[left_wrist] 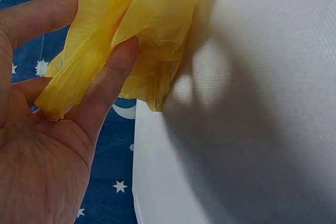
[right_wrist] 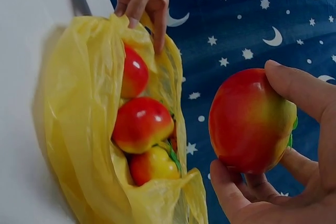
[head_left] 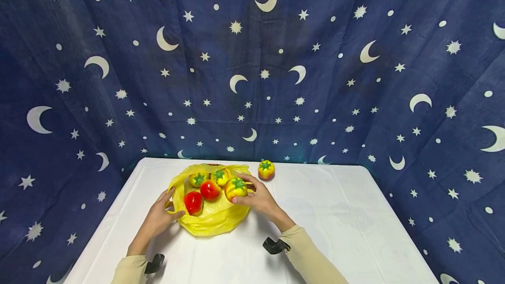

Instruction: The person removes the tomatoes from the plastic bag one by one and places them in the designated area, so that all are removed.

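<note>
A yellow plastic bag (head_left: 213, 227) lies on the white table with its mouth spread open. Inside it are several tomatoes, among them a red tomato (head_left: 193, 203) and a yellow tomato (head_left: 198, 179) with a green leafy top. My left hand (head_left: 159, 215) holds the bag's left rim, and the thin plastic (left_wrist: 152, 19) runs between its fingers. With thumb and fingertips, my right hand (head_left: 260, 196) grips a red-and-yellow tomato (right_wrist: 252, 121) at the bag's right side. In the right wrist view, that tomato appears apart from those in the bag.
Another red-and-yellow tomato (head_left: 266, 169) sits near the back edge of the white table (head_left: 335, 222), just right of the bag. A dark blue curtain (head_left: 252, 56) with moons and stars hangs behind the table and along both sides.
</note>
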Motion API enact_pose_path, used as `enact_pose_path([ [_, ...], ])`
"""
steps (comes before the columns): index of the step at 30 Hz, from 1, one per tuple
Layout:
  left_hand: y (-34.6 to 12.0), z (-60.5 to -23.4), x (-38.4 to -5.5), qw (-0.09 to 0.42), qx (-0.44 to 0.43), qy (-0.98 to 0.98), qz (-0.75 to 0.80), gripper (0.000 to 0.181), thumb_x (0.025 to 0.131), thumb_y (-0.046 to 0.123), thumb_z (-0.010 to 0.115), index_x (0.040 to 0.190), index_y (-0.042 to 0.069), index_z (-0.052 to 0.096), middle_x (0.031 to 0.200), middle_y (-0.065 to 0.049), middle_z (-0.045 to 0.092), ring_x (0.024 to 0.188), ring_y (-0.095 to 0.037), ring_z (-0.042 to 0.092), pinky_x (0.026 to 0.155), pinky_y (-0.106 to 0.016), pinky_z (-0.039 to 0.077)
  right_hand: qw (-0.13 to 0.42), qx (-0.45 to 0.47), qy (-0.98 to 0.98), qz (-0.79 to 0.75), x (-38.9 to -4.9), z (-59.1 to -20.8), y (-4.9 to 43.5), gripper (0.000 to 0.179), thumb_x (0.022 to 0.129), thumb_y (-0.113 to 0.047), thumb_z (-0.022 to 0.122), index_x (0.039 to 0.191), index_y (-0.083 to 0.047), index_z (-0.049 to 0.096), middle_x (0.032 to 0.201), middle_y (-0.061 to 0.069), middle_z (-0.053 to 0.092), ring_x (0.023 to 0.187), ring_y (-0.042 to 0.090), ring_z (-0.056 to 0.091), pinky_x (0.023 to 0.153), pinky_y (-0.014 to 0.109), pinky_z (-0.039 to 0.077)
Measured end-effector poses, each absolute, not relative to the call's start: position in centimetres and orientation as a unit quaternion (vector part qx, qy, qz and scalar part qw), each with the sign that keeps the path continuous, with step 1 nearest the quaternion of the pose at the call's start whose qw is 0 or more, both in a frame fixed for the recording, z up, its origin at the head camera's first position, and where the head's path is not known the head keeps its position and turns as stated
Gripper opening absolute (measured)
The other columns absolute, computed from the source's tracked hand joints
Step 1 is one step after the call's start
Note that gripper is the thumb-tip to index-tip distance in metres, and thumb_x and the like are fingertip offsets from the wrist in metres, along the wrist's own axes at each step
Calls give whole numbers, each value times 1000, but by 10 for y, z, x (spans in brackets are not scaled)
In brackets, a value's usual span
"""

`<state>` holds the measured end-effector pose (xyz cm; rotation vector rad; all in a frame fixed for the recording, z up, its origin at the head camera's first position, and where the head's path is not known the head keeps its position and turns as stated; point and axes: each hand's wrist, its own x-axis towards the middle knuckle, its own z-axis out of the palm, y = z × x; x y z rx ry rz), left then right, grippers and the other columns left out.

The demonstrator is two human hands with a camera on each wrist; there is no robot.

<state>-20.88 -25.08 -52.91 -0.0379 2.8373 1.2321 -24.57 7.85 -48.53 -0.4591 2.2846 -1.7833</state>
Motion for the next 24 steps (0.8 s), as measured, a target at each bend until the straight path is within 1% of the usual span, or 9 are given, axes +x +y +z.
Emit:
enact_pose_path([
  [3,-251,-530,-209,23,-12,917,399,93,81,22,78,154,-2,24,159,-26,20,128,-47,49,110,-61,38,96,-151,783,-596,-246,-484,85,69,77,-29,84,139,-25,53,137,2,54,115,26,55,98,37,52],
  [8,-251,-530,-208,24,-12,917,397,94,81,22,78,154,-2,24,160,-27,20,129,-47,48,111,-61,37,95,-139,788,-592,-247,-487,95,73,77,-31,84,141,-22,52,138,5,52,114,27,56,96,36,53],
  [10,-251,-530,-208,26,-9,917,398,94,81,23,78,154,-2,24,160,-26,20,130,-47,48,111,-61,36,96,-136,784,-598,-248,-489,100,73,77,-29,84,141,-19,51,137,9,52,113,27,58,96,36,53],
  [14,-252,-531,-209,23,-5,917,399,94,81,23,79,154,-2,24,160,-25,21,131,-47,47,112,-61,35,91,-129,777,-609,-250,-489,108,70,77,-24,85,138,-18,53,134,12,52,111,27,60,95,37,55],
  [17,-252,-532,-209,21,-6,917,399,95,81,24,79,154,-2,24,160,-26,20,131,-47,46,112,-62,34,78,-118,777,-613,-252,-487,114,70,75,-22,85,137,-19,54,132,11,54,114,27,57,96,38,55],
  [20,-252,-532,-209,24,-9,917,398,95,81,25,78,154,-1,24,160,-27,20,131,-47,46,112,-62,34,64,-107,778,-615,-255,-487,121,71,74,-18,86,137,-17,54,130,11,56,118,26,53,99,38,53],
  [24,-251,-532,-208,23,-7,917,398,94,81,23,78,154,-2,24,159,-28,20,129,-48,49,110,-61,37,46,-106,781,-614,-259,-488,131,73,74,-13,86,139,-9,52,130,15,55,116,27,54,97,39,54],
])
